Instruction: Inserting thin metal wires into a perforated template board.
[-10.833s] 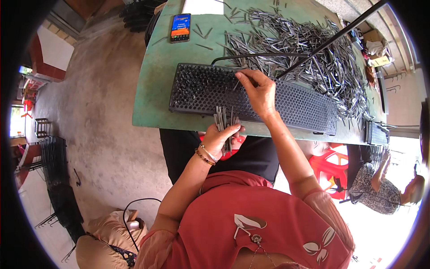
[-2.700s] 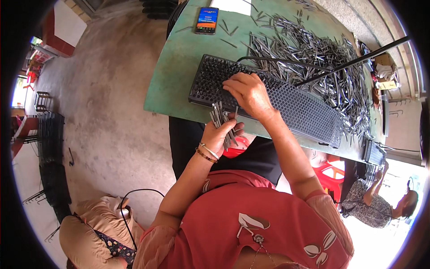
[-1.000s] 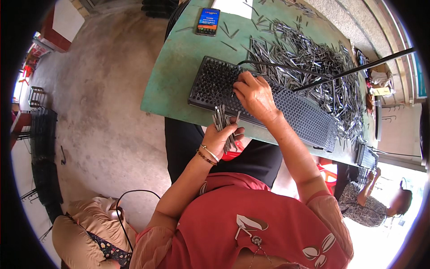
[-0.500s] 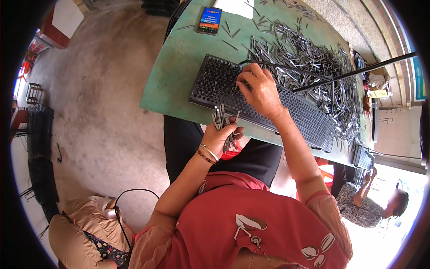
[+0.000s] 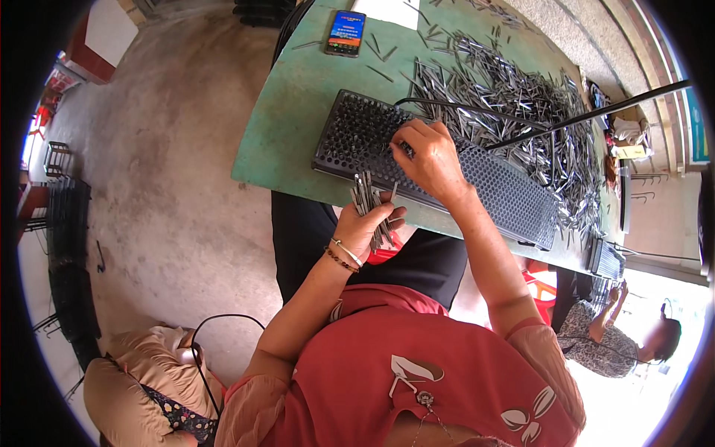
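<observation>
My left hand (image 5: 363, 226) is closed around a bundle of thin dark metal strips (image 5: 365, 195) just off the near edge of the table. Their upper ends fan out above my fingers. My right hand (image 5: 434, 159) is over a long black tray full of round holes (image 5: 506, 190), its thumb and fingers pinched close to the holes. Whatever those fingertips hold is too small and covered to make out. Toward its left end, the tray has many holes filled with upright strips (image 5: 365, 123); the holes right of my right hand look unfilled.
Beyond the tray a large heap of loose metal strips (image 5: 514, 104) covers the green table (image 5: 279, 127). A phone (image 5: 345, 33) lies at the far left. A black rod (image 5: 596, 118) crosses above the heap. Two other people (image 5: 607, 339) (image 5: 149, 380) sit nearby.
My right hand has shifted slightly down toward me, staying over the same part of the tray. The left hand with its bundle has hardly moved.
</observation>
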A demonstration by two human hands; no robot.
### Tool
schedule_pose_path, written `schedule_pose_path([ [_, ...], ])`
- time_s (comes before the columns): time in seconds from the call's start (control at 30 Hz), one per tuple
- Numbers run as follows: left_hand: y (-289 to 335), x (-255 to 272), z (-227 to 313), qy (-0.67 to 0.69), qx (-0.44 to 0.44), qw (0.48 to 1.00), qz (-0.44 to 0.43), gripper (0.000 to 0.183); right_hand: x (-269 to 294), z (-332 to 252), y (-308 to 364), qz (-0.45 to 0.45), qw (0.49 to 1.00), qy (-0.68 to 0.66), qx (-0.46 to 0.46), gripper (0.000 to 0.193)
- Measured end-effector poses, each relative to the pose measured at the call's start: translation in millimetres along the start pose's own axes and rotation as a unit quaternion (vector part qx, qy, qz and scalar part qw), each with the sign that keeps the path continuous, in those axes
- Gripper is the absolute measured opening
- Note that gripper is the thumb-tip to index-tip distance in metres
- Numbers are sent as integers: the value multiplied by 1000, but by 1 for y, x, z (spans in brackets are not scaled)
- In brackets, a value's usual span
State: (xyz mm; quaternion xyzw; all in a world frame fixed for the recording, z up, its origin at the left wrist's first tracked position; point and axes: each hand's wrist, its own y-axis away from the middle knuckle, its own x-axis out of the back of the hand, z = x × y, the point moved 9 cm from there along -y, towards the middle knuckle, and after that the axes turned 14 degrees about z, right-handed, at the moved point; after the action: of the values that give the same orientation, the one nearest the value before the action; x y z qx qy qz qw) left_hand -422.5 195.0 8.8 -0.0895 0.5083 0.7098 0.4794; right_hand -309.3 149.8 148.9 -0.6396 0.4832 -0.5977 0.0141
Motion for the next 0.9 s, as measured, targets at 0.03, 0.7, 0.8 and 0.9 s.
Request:
schedule_pose_path([
  [0.03,0,0,1,1,-3,1000,-2,16,-1,0,0,1,1000,-1,0,12],
  [0.7,2,-15,14,-9,-54,999,0,21,3,29,26,-24,938,-213,-272,18],
  [0.8,3,-18,20,-6,-77,997,5,21,-11,28,43,-99,898,-276,-329,19],
  [0.9,7,-22,22,1,-67,998,7,22,-8,35,44,-85,871,-291,-386,19],
])
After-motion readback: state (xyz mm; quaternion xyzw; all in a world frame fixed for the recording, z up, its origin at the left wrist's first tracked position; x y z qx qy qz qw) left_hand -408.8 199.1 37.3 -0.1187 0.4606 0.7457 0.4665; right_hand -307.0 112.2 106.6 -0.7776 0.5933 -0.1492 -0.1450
